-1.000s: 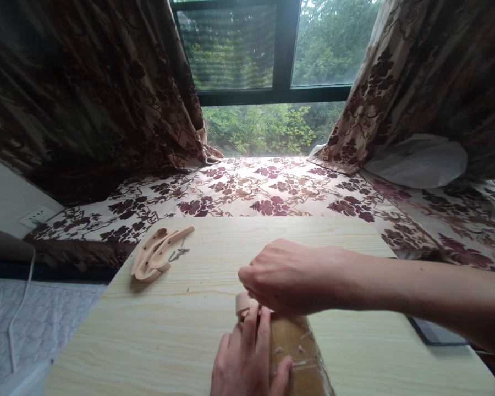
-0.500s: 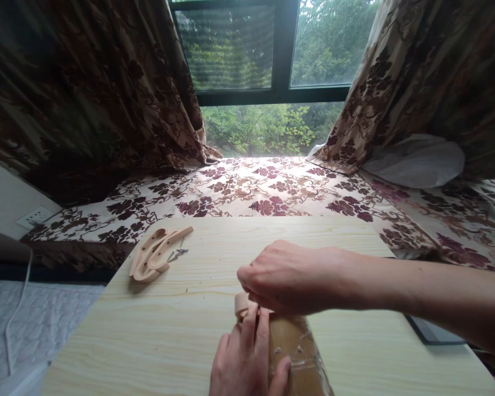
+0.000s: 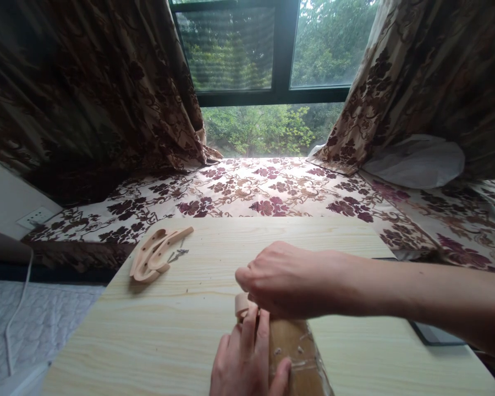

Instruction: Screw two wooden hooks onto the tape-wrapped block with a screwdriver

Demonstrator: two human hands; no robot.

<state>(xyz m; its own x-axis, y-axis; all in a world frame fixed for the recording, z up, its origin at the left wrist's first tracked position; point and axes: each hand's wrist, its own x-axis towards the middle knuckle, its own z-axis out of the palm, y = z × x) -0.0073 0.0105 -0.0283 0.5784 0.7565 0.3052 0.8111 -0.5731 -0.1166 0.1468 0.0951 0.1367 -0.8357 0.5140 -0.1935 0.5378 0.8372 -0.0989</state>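
Note:
My left hand (image 3: 245,355) presses a curved wooden hook (image 3: 241,304) against a brown, tape-wrapped block (image 3: 297,357). Its fingertips lie at the hook and its thumb rests on the block. My right hand (image 3: 274,280) is closed in a fist just above the hook, at the far end of the block. Whatever it grips is hidden under the fingers, and most of the hook is covered too. On the far left of the table, more curved wooden hooks (image 3: 152,256) with drilled holes lie together. Several small screws (image 3: 177,254) are beside them.
The pale wooden table (image 3: 140,335) has rounded corners. A dark-edged flat device (image 3: 435,333) lies partly beneath my right forearm. Beyond the table, a floral-covered window ledge (image 3: 272,187) runs below the window, with a white plastic bag (image 3: 416,159) at right.
My right fist has shifted very slightly left, and the right forearm has tilted a little lower. My left hand, the hook and the block stay in place.

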